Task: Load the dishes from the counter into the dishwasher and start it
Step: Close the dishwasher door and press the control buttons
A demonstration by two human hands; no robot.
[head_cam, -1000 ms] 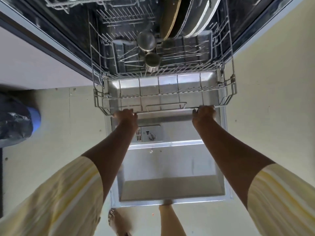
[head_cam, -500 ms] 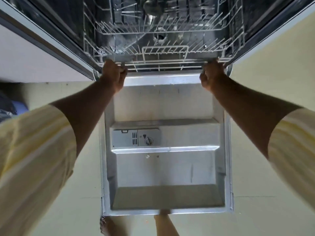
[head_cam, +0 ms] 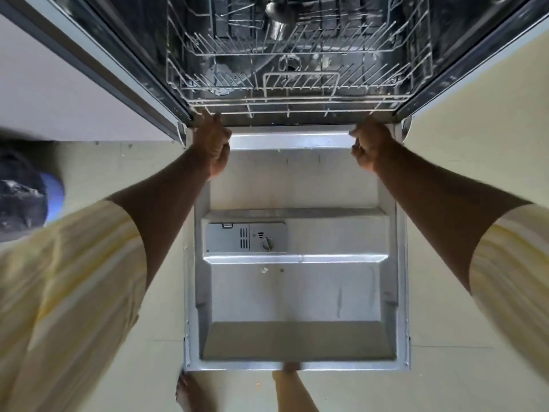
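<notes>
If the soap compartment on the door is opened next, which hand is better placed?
Probably the left hand. Both grip the lower rack by its rim, but the dispenser sits left on the open door, beside that forearm; the right hand would reach across.

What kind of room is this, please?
Most likely a home kitchen. A white wire dish rack sits inside a dark dishwasher tub, the grey steel-lined dishwasher door lies lowered over a pale floor, and a grey plastic detergent dispenser is set in it.
</notes>
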